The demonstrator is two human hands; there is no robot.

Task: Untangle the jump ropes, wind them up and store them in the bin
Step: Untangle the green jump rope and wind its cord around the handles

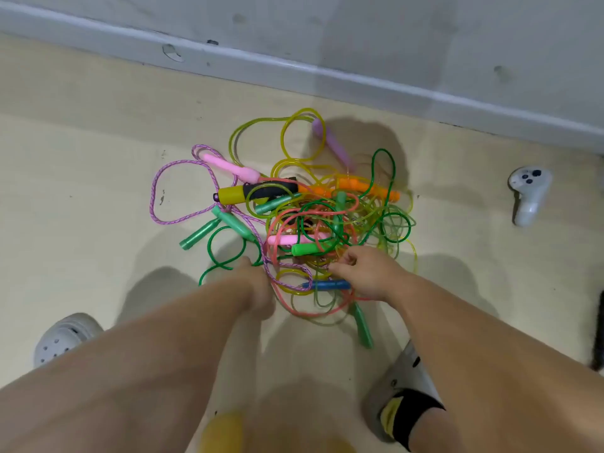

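Left hand (258,286): fingers curled under, clenched on strands at the near-left edge of the tangle of jump ropes (313,217); a dark green cord (215,266) loops out beside its knuckles and a purple braided rope (157,204) runs past them. Right hand (366,273): fingers and thumb curled, pinching strands at the near edge of the tangle (which strand cannot be told). Between the 2 hands lies a blue handle (327,285), touching the right thumb side. Just beyond the right hand sit a bright green handle (305,249) and a pink handle (284,239). Farther beyond the grip lie a yellow-and-black handle (242,193) and an orange handle (359,188). The whole tangle rests on the pale floor (81,158). Well apart, right of the right hand, lies a white controller (529,197).
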